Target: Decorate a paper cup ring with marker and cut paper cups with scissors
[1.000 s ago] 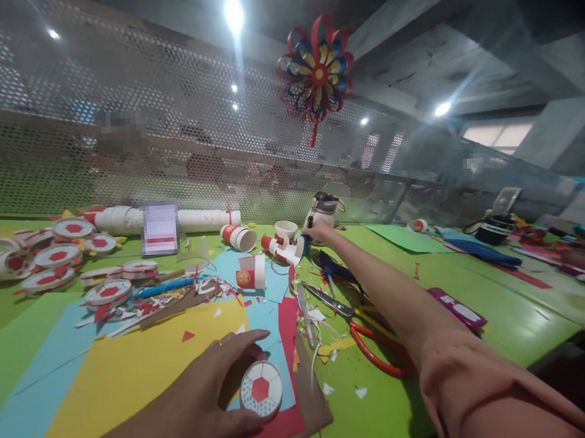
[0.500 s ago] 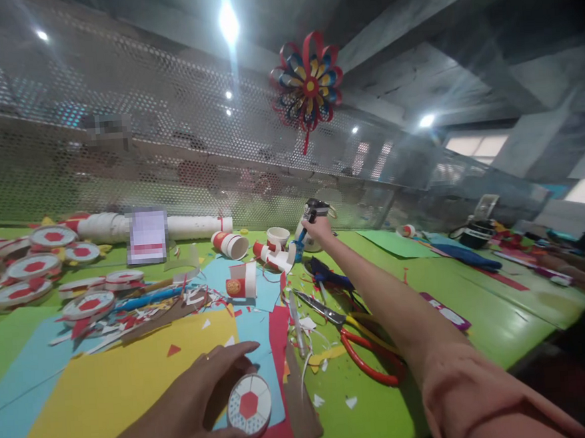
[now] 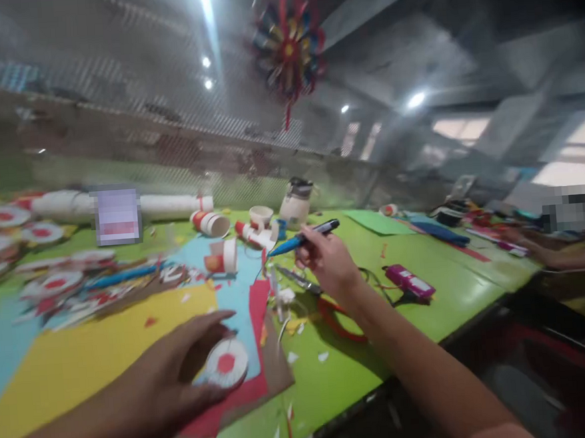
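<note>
My left hand (image 3: 182,360) is curved around a small round white paper disc (image 3: 227,362) with a red centre. The thumb touches its lower edge, and the index finger arches above it; the other fingers are mostly hidden. My right hand (image 3: 328,263) is closed around a blue marker pen (image 3: 294,242) with a black end, held above the table and pointing left. Under and beside this hand lie scissors with red handles (image 3: 340,322). Yellow paper (image 3: 131,344), blue paper and a red sheet (image 3: 259,308) are spread around my left hand. Motion smears the view.
Several finished-looking red and white discs (image 3: 51,284) lie at the left. Cut paper cups (image 3: 224,257) and a jug with a dark lid (image 3: 295,202) stand farther back. A purple box (image 3: 410,283) is at the right. Another person's arm (image 3: 550,254) shows at far right.
My right hand has drawn back from beside the jug toward me, bringing the blue marker pen. My left hand stays around the disc. The whole view has shifted with the head.
</note>
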Demonstrator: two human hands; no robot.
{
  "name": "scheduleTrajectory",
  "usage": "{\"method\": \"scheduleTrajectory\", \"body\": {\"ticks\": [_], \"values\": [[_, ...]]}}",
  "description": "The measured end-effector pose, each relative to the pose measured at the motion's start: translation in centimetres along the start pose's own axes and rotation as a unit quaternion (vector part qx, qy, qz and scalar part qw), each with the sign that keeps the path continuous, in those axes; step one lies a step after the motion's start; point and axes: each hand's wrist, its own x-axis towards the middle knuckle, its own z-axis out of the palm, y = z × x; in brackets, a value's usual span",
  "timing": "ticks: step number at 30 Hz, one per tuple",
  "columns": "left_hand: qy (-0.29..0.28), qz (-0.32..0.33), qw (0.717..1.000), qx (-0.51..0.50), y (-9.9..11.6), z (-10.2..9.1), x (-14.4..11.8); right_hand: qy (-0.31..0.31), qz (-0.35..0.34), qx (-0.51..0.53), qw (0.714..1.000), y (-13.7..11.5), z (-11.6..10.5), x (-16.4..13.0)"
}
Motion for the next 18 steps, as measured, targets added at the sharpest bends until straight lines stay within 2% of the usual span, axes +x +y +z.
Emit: {"method": "scheduleTrajectory", "body": {"ticks": [2, 4, 5, 9, 18], "values": [[-0.028, -0.015, 0.999, -0.006, 2.1, -0.9, 0.0, -0.040, 0.034, 0.044, 0.998, 0.7, 1.1, -1.9], [-0.069, -0.013, 0.998, -0.002, 3.0, -1.6, 0.3, -0.073, 0.076, 0.070, 0.992, 1.5, 2.0, -3.1], [-0.071, -0.017, 0.997, -0.004, 3.1, -1.8, 0.4, -0.086, 0.096, 0.077, 0.989, 2.0, 2.3, -3.6], [-0.066, -0.005, 0.998, -0.015, 2.7, -1.9, 0.3, -0.106, 0.155, 0.091, 0.978, 3.4, 2.7, -5.1], [-0.063, 0.010, 0.998, -0.024, 2.1, -1.6, 0.4, -0.109, 0.189, 0.092, 0.972, 3.6, 2.1, -5.9]]}}
